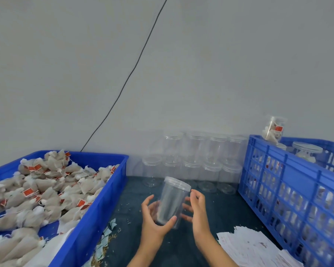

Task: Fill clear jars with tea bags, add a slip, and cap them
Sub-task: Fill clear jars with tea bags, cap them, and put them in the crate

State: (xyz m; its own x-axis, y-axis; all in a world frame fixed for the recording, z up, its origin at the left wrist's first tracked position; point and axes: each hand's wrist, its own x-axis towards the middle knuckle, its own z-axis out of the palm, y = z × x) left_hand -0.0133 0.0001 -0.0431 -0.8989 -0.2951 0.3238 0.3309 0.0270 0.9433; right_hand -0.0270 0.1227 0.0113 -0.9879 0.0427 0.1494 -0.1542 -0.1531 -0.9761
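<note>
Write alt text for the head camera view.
A left hand grips an empty capped clear jar above a dark table, the right hand open beside it. A blue bin of tea bags sits left, a blue crate right, paper slips near it.

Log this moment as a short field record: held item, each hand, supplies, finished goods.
held item: empty clear jar, lid on, tilted
left hand: grips jar's lower part
right hand: fingers at jar's side, near the lid
tea bags: heaped in blue bin, left
slips: stacked on table, right
spare jars: stacked by wall
finished goods: filled jars in blue crate
</note>
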